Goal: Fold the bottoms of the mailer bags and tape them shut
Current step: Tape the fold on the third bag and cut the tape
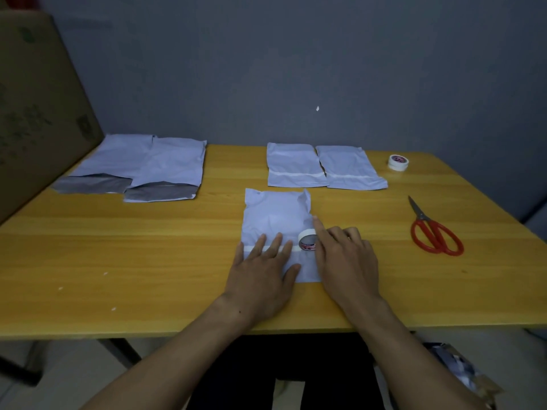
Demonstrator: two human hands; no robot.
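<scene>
A mailer bag [276, 216] is laid flat on the yellow tabletop [148, 247], near its front edge. The bag's near part is pressed down by the left hand [263, 270], which is spread flat with straight fingers across a strip of white tape [268, 248]. The strip is run from the bag's left edge to a tape roll [307, 240], which is stood on edge on the bag. The roll is touched by the right hand [344, 261]. The index finger is stretched forward along the roll's right side and the other fingers are curled. The thumb is hidden, so it cannot be told whether the roll is grasped.

Two taped bags [296, 164] are laid side by side behind. Two open bags [171, 170] are placed at the far left, beside a cardboard box [38, 99]. Red-handled scissors [435, 232] are seen to the right, and stacked spare rolls [398, 162] at the far right.
</scene>
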